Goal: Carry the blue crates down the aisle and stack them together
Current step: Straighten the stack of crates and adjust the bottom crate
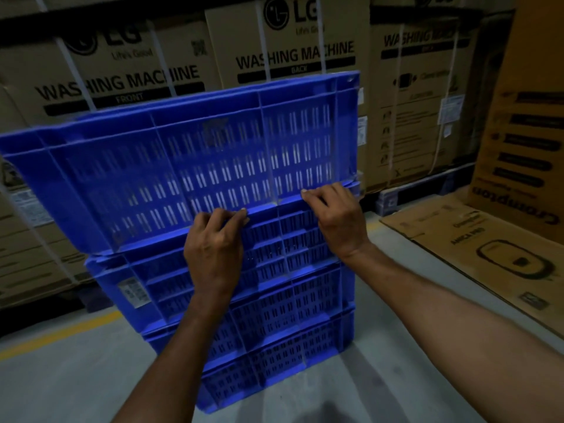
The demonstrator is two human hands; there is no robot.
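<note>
A blue slotted crate (195, 160) rests on top of a stack of blue crates (274, 325) that stands on the floor in front of me. The top crate sits askew, its left end jutting out past the stack. My left hand (213, 248) grips the near rim of the top crate, fingers curled over the edge. My right hand (338, 218) holds the same rim further right. The slotted bottom of the top crate shows through its open top.
Large cardboard washing-machine boxes (293, 44) line the racking behind the stack. Brown cartons (488, 248) sit at the right, one flat and low, another taller behind it. A yellow line (61, 334) runs along the grey concrete floor at the left.
</note>
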